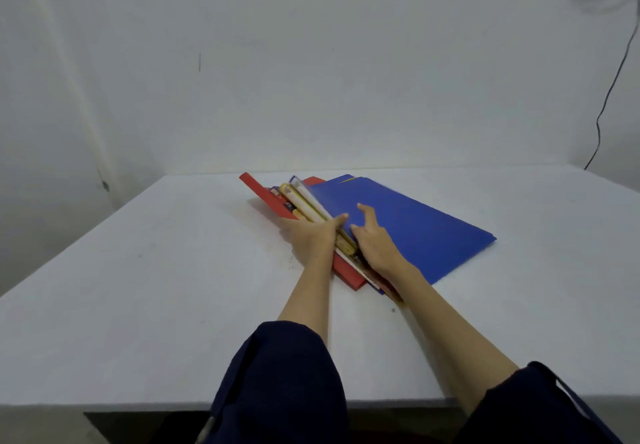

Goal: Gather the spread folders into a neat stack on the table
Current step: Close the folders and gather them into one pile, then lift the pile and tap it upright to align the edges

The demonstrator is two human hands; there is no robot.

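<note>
A pile of folders lies at the far middle of the white table (pixel 138 287). A blue folder (pixel 415 225) covers the top, slanting to the right. A red folder (pixel 263 194) sticks out at the bottom left, and yellow and white spines (pixel 301 197) show between them. My left hand (pixel 311 235) presses against the pile's left edge, thumb over the spines. My right hand (pixel 372 242) rests flat on the blue folder's near-left part, fingers spread. The pile's near corner is hidden under my right forearm.
A white wall stands close behind the table. A dark cable (pixel 602 107) hangs down the wall at the right. The table's near edge (pixel 138 403) runs across the bottom, with my dark sleeves over it.
</note>
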